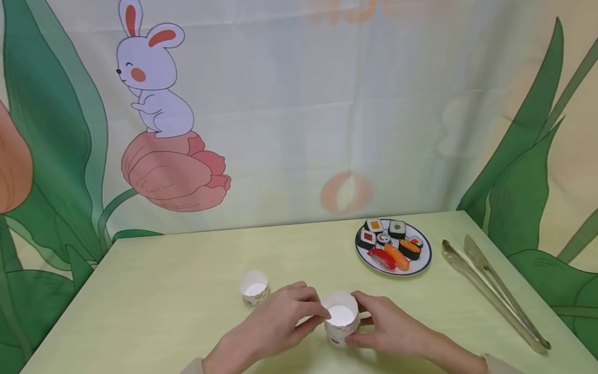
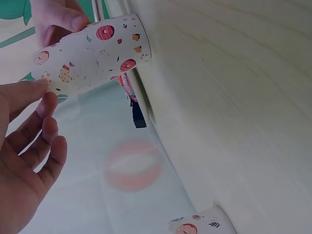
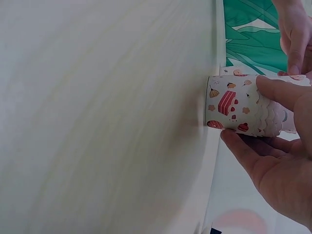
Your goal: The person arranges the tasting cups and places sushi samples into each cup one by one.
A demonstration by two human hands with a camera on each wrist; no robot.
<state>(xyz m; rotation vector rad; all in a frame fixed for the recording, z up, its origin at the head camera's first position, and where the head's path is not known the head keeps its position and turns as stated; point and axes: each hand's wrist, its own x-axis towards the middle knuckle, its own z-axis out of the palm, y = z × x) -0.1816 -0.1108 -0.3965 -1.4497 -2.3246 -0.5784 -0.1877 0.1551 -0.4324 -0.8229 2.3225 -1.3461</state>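
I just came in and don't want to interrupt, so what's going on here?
A person's right hand holds a stack of patterned paper cups upright, while the left hand pinches its top rim. Another paper cup stands alone to the left. A plate of sushi pieces and metal tongs lie to the right, untouched.

And here the right hand (image 1: pixel 394 328) hides its far fingertips behind the paper cup stack (image 1: pixel 340 335), where the upper cup's base is swallowed from sight, so the number of layers is anyone's call! Over in the left wrist view, the lone cup (image 2: pixel 202 225) is sliced off by the picture's bottom edge, while far up the backdrop (image 1: pixel 280 104) blurred orange lettering (image 1: pixel 359 16) runs out of frame, unreadable, and the orange tulip (image 1: pixel 13 161) gets clipped at the left!
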